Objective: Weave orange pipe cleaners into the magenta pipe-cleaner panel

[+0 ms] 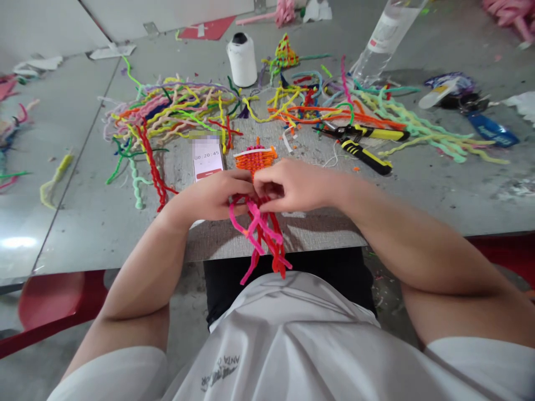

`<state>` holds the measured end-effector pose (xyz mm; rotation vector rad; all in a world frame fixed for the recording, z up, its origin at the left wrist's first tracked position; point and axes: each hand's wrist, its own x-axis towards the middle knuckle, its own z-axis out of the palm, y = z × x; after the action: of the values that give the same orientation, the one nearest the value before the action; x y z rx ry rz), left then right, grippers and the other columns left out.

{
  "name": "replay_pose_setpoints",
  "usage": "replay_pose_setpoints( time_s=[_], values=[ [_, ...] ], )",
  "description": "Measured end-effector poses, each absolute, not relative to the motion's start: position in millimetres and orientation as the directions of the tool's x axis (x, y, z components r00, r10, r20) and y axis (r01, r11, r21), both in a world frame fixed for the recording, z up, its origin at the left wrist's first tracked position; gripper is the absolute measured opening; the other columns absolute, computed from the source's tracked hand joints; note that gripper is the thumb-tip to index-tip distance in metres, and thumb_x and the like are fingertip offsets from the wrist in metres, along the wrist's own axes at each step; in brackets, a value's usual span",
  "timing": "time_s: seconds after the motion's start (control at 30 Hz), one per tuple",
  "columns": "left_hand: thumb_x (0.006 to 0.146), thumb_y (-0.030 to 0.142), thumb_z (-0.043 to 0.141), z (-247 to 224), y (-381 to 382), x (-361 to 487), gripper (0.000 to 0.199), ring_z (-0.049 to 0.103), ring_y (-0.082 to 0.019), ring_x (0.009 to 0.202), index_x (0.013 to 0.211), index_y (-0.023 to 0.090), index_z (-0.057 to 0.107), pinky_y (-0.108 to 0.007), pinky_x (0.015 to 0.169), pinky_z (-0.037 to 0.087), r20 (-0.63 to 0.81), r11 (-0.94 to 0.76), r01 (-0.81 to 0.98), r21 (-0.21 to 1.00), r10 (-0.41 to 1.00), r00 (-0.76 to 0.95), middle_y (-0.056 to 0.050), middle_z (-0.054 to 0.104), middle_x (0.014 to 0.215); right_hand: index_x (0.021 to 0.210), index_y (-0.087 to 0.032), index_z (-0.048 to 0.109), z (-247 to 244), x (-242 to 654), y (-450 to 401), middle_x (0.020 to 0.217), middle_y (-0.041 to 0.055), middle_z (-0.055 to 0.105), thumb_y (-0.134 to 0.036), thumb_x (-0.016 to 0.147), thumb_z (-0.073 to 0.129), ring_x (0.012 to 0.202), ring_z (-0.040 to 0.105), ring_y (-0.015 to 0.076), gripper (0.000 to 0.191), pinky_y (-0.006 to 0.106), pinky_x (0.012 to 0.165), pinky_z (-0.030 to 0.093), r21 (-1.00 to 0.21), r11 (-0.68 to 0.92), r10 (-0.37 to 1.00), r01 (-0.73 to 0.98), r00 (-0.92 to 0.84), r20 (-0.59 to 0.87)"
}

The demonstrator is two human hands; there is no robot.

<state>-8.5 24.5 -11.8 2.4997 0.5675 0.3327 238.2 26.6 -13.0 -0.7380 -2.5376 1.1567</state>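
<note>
At the near edge of the table: both hands meet over a grey board, close to the person's body
Left hand: the left hand (217, 196) is curled closed around the top of a bundle of pink and red fuzzy pipe cleaners (262, 234); thumb and fingers pinch the stems
Right hand: the right hand (292, 186) is closed too, fingertips pressed into the same bundle, touching the left hand
Bundle: its loose ends hang down past the table edge toward the white shirt (292, 334)
Woven piece: a small orange woven pipe-cleaner square (256, 157) lies on the grey wood-grain board (309, 231), just beyond the knuckles
Phone: a white phone showing a timer (207, 159) lies just left of the orange square
Pliers: yellow-and-black handled pliers (363, 145) lie to the right, well apart from the hands
Heap: a tangle of many-coloured pipe cleaners (175, 111) spreads across the grey table (83, 223) further back
Far side: a white spool of thread (242, 59) stands upright; a clear plastic bottle (382, 39) stands tilted in view near it
Below: a red plastic stool (50, 312) sits at the left
</note>
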Motion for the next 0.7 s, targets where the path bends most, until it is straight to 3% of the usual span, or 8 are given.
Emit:
replay_pose_setpoints(
  time_s=[0.1, 0.23, 0.47, 0.7],
  values=[
    [0.097, 0.025, 0.067, -12, 26, -10, 0.016, 0.068, -0.016, 0.081, 0.103, 0.019, 0.080, -0.025, 0.075, 0.052, 0.089, -0.762, 0.341, 0.551, 0.460, 0.884, -0.009, 0.070, 0.097, 0.092, -0.018, 0.070, -9, 240, 30, 0.080, -0.0001, 0.066, -0.022, 0.086, 0.077, 0.068, 0.053, 0.0137, 0.009, 0.029, 0.065, 0.034, -0.614, 0.622, 0.500, 0.486, -0.850, -0.166],
    [0.097, 0.027, 0.069, -10, 26, -10, 0.014, 0.067, -0.016, 0.080, 0.099, 0.019, 0.080, -0.025, 0.075, 0.051, 0.080, -0.749, 0.354, 0.560, 0.474, 0.877, -0.008, 0.070, 0.095, 0.100, -0.020, 0.075, -10, 236, 28, 0.086, 0.0023, 0.072, -0.020, 0.086, 0.074, 0.074, 0.057, 0.0171, 0.014, 0.030, 0.069, 0.036, -0.507, 0.699, 0.451, 0.504, -0.861, -0.234],
    [0.096, 0.030, 0.066, -3, 25, -9, 0.014, 0.065, -0.018, 0.080, 0.091, 0.018, 0.074, -0.027, 0.076, 0.051, 0.054, -0.737, 0.390, 0.552, 0.498, 0.866, -0.009, 0.070, 0.093, 0.096, -0.019, 0.076, -14, 230, 24, 0.084, 0.0030, 0.076, -0.020, 0.091, 0.069, 0.075, 0.061, 0.0187, 0.008, 0.033, 0.076, 0.036, -0.443, 0.798, 0.383, 0.408, -0.912, -0.149],
    [0.096, 0.028, 0.067, -9, 28, -10, 0.012, 0.065, -0.018, 0.081, 0.091, 0.019, 0.072, -0.027, 0.076, 0.051, 0.040, -0.755, 0.388, 0.529, 0.478, 0.877, -0.008, 0.070, 0.091, 0.094, -0.020, 0.076, -28, 225, 22, 0.089, 0.0063, 0.077, -0.022, 0.094, 0.062, 0.073, 0.060, 0.0188, 0.014, 0.033, 0.071, 0.035, -0.424, 0.816, 0.398, 0.393, -0.914, -0.082]
  ],
)
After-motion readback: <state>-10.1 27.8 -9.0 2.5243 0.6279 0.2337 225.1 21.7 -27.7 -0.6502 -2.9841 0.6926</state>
